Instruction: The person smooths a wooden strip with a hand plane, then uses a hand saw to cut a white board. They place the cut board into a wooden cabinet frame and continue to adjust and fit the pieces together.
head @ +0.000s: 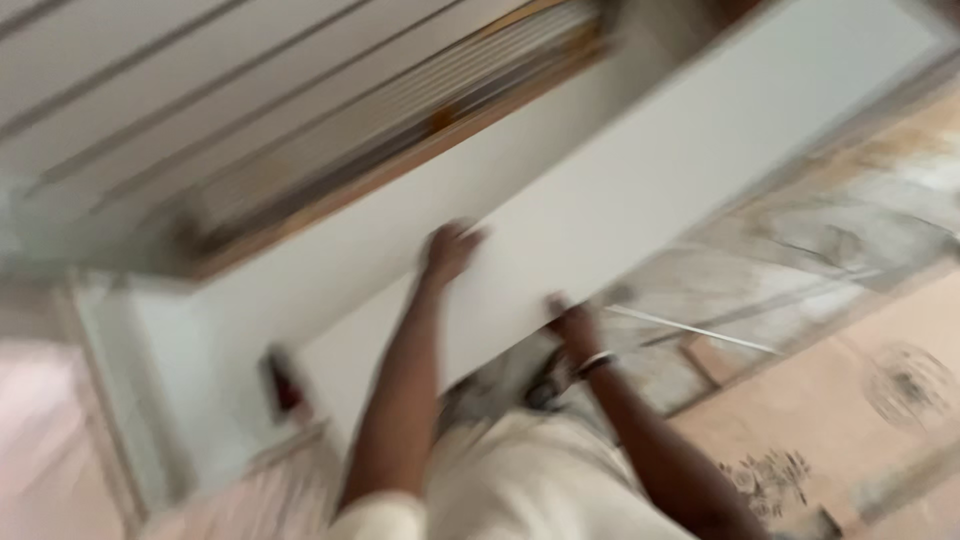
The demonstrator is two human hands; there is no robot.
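Note:
The view is blurred by motion. I hold a long white board [680,160] that slants from the lower left up to the upper right. My left hand [449,250] presses flat against its face near the middle. My right hand [572,322] grips its lower edge, with a bracelet on that wrist. Both arms reach up from the bottom of the frame over my light-coloured clothing.
Stacked white panels with wooden edges [330,130] lie behind the board at upper left. A small dark red object [285,385] sits on the white surface at lower left. Brown plywood sheets [850,400] and a marbled floor [820,250] are at right.

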